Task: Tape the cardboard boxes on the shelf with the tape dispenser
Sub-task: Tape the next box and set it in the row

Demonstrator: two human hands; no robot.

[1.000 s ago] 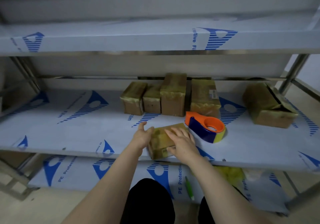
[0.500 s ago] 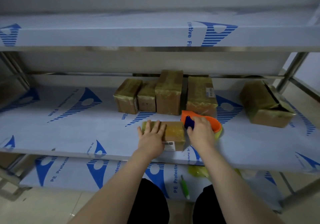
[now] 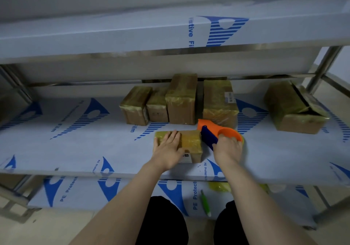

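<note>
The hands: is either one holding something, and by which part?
The right hand grips the tape dispenser by its round orange end. The left hand holds nothing; it lies flat on top of the small box.

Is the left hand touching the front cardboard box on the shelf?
Touching. The head view shows the left hand lying flat on top of the front cardboard box, fingers straight.
</note>
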